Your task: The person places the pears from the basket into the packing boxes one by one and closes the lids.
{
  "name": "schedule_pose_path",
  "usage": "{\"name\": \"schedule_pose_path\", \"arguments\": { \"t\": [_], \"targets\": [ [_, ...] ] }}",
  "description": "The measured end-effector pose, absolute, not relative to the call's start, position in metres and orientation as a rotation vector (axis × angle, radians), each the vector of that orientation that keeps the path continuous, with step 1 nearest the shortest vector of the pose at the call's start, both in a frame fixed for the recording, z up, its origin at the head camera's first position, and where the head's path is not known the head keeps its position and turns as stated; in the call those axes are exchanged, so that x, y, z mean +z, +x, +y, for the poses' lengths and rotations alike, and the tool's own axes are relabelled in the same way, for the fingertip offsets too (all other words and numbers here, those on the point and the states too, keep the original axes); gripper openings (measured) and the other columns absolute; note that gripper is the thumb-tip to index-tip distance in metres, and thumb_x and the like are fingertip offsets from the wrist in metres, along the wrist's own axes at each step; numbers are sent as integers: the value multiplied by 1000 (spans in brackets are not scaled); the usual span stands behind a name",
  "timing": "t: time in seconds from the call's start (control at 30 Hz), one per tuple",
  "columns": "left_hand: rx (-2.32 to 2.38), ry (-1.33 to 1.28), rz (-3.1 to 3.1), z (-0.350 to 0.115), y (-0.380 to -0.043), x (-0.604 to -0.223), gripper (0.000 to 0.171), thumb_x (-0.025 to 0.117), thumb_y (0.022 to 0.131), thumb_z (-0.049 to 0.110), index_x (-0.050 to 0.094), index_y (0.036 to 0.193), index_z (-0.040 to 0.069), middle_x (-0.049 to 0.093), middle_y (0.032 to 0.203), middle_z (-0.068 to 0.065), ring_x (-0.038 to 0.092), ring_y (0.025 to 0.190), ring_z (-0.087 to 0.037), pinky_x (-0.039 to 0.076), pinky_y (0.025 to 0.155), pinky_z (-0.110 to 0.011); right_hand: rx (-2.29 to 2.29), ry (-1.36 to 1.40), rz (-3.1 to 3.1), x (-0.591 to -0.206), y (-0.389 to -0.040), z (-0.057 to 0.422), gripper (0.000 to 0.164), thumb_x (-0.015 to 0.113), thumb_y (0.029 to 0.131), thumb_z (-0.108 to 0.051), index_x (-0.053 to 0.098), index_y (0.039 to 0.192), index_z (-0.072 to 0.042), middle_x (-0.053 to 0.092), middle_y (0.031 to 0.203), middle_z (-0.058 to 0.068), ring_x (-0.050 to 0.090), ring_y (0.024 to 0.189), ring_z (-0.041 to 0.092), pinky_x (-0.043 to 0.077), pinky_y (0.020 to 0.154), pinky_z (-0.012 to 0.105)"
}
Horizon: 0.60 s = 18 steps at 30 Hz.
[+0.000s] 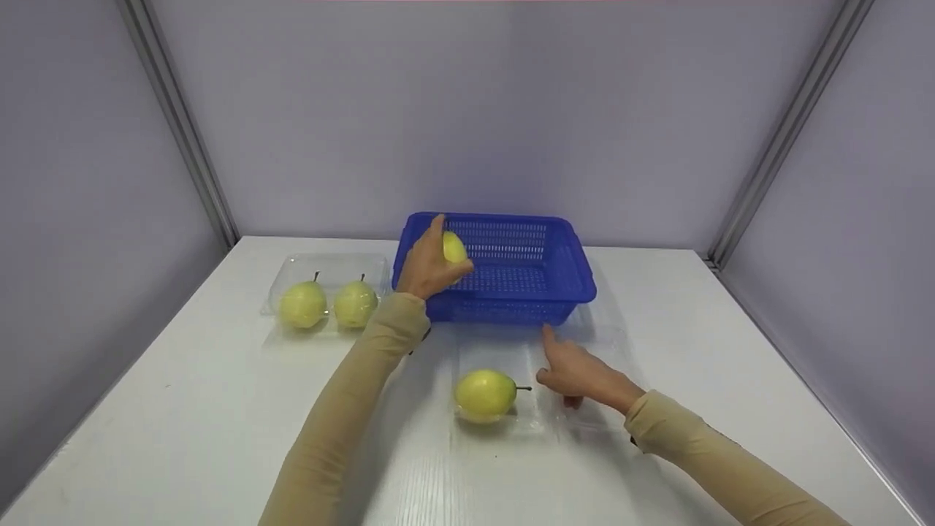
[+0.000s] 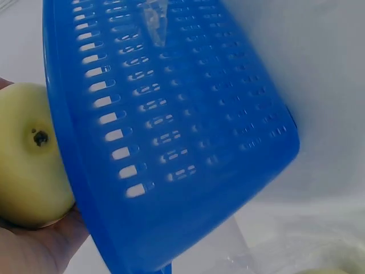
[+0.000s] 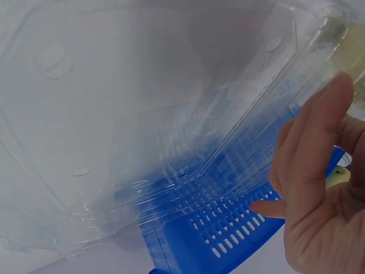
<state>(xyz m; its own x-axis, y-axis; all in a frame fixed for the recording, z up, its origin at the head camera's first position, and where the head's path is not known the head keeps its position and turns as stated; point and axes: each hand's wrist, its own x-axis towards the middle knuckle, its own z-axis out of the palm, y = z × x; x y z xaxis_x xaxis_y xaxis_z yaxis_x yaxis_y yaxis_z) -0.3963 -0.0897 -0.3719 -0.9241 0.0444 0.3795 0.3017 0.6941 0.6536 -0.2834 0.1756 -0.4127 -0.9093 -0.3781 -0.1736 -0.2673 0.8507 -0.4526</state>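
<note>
My left hand (image 1: pixel 429 264) holds a yellow-green pear (image 1: pixel 454 248) over the left part of the blue plastic basket (image 1: pixel 511 310). In the left wrist view the pear (image 2: pixel 25 165) shows its dark base end, close beside the basket's rim. My right hand (image 1: pixel 584 372), index finger stretched forward, is over a clear plastic clamshell box (image 1: pixel 500 354) in front of the basket. Another pear (image 1: pixel 484 394) lies on its side in that box, stem to the right. In the right wrist view the fingers are by the box's clear wall (image 3: pixel 165 74), with nothing gripped.
Left of the basket stands a second clear box (image 1: pixel 336 267) with two upright pears (image 1: pixel 303 305) in it. White panels (image 1: pixel 482 117) enclose the white table (image 1: pixel 219 409) at the back and sides.
</note>
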Motion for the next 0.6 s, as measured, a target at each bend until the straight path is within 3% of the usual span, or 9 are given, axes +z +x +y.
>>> {"name": "schedule_pose_path", "arguments": {
  "t": [0.3,0.6],
  "targets": [
    [-948,-425,-2499,-91,-379,-372,68,68,77,32,52,139,10,61,112,-11,56,80,-22,50,60,-31,-611,-500,2758,-412,-283,176,84,53,88,-10,4,155,4,59,57,5,54,36,12,53,42,40],
    [-867,-510,-2546,-83,-366,-374,65,67,77,35,56,137,12,63,109,-10,55,78,-21,47,57,-29,-590,-516,2776,-412,-285,177,83,53,87,-10,7,155,3,59,56,5,54,35,12,53,42,41]
  ]
}}
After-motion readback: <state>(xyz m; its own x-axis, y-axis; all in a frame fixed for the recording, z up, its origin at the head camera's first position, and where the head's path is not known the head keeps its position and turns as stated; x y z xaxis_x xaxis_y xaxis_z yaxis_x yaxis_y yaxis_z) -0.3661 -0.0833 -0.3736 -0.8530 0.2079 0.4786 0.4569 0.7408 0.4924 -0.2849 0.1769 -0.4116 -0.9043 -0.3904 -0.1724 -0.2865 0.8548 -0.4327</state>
